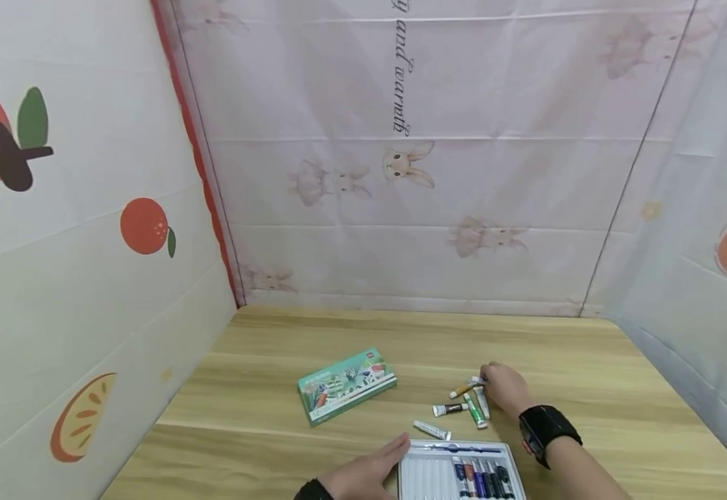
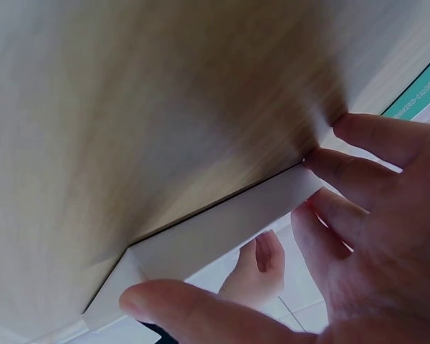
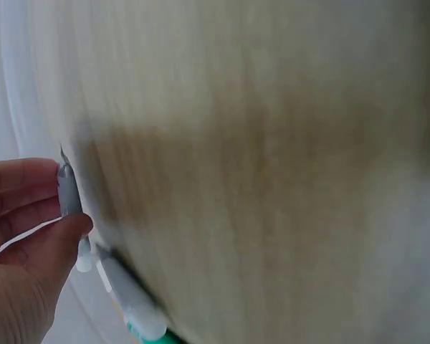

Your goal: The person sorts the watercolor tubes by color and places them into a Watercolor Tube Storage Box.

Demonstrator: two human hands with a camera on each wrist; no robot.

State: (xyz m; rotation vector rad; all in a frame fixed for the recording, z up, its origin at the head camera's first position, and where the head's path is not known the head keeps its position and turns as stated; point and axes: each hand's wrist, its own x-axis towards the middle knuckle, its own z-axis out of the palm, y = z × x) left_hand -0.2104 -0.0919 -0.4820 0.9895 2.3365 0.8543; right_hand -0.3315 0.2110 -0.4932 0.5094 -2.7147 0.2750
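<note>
My right hand (image 1: 505, 387) pinches a small paint tube (image 3: 69, 192) between thumb and fingertips, close over the table on the right. Beside it lie a white tube (image 1: 481, 403), a green-banded tube (image 1: 475, 411), an ochre tube (image 1: 463, 389) and a dark-labelled tube (image 1: 449, 410). At the front, my left hand (image 1: 369, 472) rests with extended fingers at the left edge of a white plastic tray (image 1: 419, 472). A brush (image 1: 463, 449) lies along the tray's top, with several paint tubes (image 1: 482, 479) side by side in its right part.
A flat teal paint box (image 1: 346, 386) lies on the wooden table (image 1: 244, 417) left of the middle. One more pale tube (image 1: 432, 430) lies just behind the tray. Printed fabric walls (image 1: 351, 257) stand at the back and both sides.
</note>
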